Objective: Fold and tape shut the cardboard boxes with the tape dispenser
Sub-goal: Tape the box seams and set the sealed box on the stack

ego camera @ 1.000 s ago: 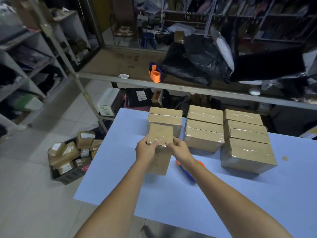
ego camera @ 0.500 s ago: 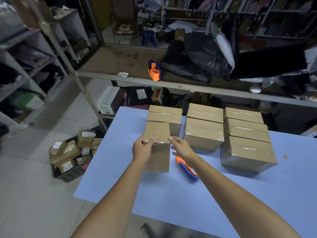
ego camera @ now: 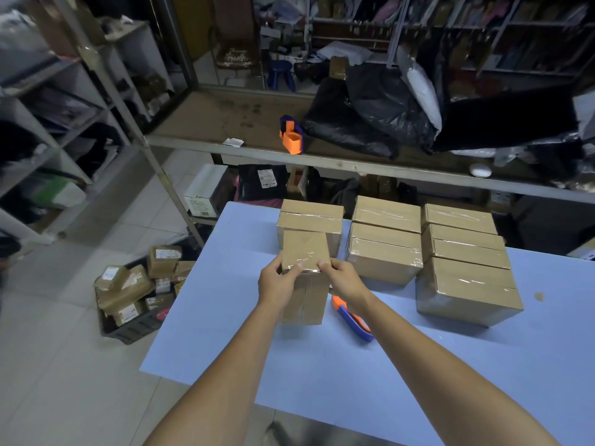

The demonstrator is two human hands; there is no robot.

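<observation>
While the box (ego camera: 304, 252) stands on end on the blue table (ego camera: 354, 375), the left hand (ego camera: 278, 283) and right hand (ego camera: 344, 281) grip its taped top, fingers curled round it. The tape dispenser (ego camera: 354, 320) lies just right of it, and 3 columns of taped boxes (ego camera: 386, 252) sit behind.

Half a second back the right hand (ego camera: 344, 278) had let go of the box (ego camera: 305, 252), fingers straight and just reaching its top right corner. Now it's clamped back on, thumb on the taped top at the near edge. The left hand (ego camera: 277, 280) slid up from the box's left side, thumb next to the other one. Pretty much the pose from a second ago.
</observation>
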